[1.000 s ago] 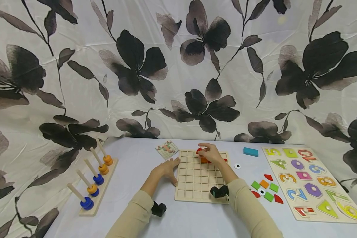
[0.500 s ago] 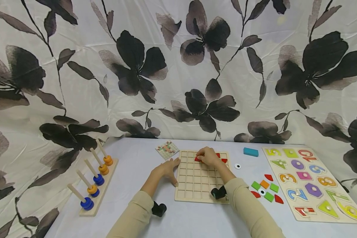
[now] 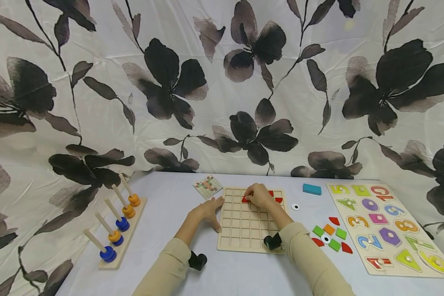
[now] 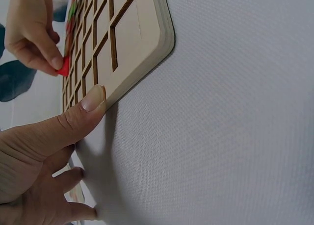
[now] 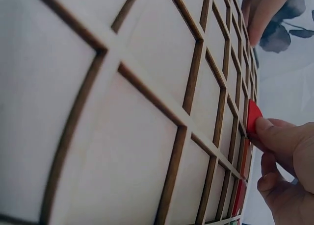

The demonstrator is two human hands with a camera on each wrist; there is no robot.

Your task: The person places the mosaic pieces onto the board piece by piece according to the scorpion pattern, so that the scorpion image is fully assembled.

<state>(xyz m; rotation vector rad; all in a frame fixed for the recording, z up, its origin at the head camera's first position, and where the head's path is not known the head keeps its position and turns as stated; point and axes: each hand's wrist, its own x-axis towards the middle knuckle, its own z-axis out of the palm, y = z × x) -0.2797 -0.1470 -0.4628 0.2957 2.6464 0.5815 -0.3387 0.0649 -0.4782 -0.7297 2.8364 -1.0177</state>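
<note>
My right hand (image 3: 260, 196) is over the far part of a wooden grid board (image 3: 240, 242). Its thumb and fingers pinch a red piece (image 5: 253, 116) with a curved edge, down at a cell of the board. Other red pieces (image 3: 278, 200) lie in cells to the right of that hand, and an orange piece (image 5: 244, 156) shows beside the pinched one in the right wrist view. At the board's left edge rests my left hand (image 3: 207, 212), fingers spread; its thumb (image 4: 81, 112) touches the rim. My right hand hides some of the filled cells.
A pattern card (image 3: 208, 186) lies behind my left hand. Right of the board are loose green, orange and red pieces (image 3: 334, 245), round eye pieces (image 3: 295, 206), a blue block (image 3: 312, 189) and a number puzzle (image 3: 388, 269). A peg stacker (image 3: 112, 263) stands left.
My right hand has come down and a little nearer, bringing the red piece from above the far row to a cell in the second row. The left hand stays put.
</note>
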